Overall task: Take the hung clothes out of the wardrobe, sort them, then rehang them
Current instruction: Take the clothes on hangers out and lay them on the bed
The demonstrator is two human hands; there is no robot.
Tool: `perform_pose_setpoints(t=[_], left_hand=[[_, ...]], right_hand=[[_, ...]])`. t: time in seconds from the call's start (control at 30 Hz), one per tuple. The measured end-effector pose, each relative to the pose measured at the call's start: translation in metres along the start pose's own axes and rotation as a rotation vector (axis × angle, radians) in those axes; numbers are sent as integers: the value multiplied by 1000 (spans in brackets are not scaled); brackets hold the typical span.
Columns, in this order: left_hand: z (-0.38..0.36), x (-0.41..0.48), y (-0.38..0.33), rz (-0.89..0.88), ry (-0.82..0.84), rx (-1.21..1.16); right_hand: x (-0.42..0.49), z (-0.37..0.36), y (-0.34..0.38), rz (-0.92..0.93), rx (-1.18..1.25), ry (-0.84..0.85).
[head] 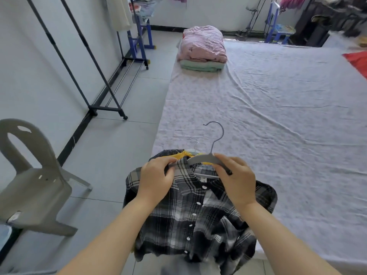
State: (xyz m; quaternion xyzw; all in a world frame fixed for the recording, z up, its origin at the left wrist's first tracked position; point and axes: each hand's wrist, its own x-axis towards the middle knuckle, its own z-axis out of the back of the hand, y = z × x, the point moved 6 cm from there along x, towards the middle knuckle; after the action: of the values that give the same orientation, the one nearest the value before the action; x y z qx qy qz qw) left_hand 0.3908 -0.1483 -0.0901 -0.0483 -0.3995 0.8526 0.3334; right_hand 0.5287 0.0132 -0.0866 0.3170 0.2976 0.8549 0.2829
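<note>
A black-and-white plaid shirt (195,215) with white buttons lies at the near edge of the bed, on top of a yellow garment (179,155) whose collar peeks out behind it. A grey hanger (206,158) with a metal hook sits at the shirt's collar. My left hand (156,180) pinches the collar and the hanger's left end. My right hand (236,178) grips the hanger's right arm. Two more small metal hooks (194,141) show just behind.
The bed (278,116) has a pale sheet, with folded pink and green bedding (202,49) at its far left corner. A black clothes rail (79,56) stands along the left wall. A grey plastic chair (33,175) is at my left. A blue stool (280,30) stands far back.
</note>
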Motion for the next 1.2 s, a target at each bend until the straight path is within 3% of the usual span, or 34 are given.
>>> perform_pose_setpoints(t=[0.3, 0.47, 0.57, 0.67, 0.93, 1.2], left_hand=[[-70, 102, 56, 194, 133, 131], [-100, 118, 88, 250, 220, 185], [-112, 116, 104, 299, 264, 209], [-120, 110, 112, 345, 317, 224], [-124, 119, 90, 285, 422, 326], [-129, 139, 29, 47, 586, 443]], right_hand=[[96, -94, -91, -122, -25, 193], [137, -163, -144, -330, -218, 534], [142, -188, -162, -351, -332, 751], [122, -193, -172, -344, -347, 838], [78, -159, -176, -441, -307, 894], [67, -85, -155, -523, -296, 734]])
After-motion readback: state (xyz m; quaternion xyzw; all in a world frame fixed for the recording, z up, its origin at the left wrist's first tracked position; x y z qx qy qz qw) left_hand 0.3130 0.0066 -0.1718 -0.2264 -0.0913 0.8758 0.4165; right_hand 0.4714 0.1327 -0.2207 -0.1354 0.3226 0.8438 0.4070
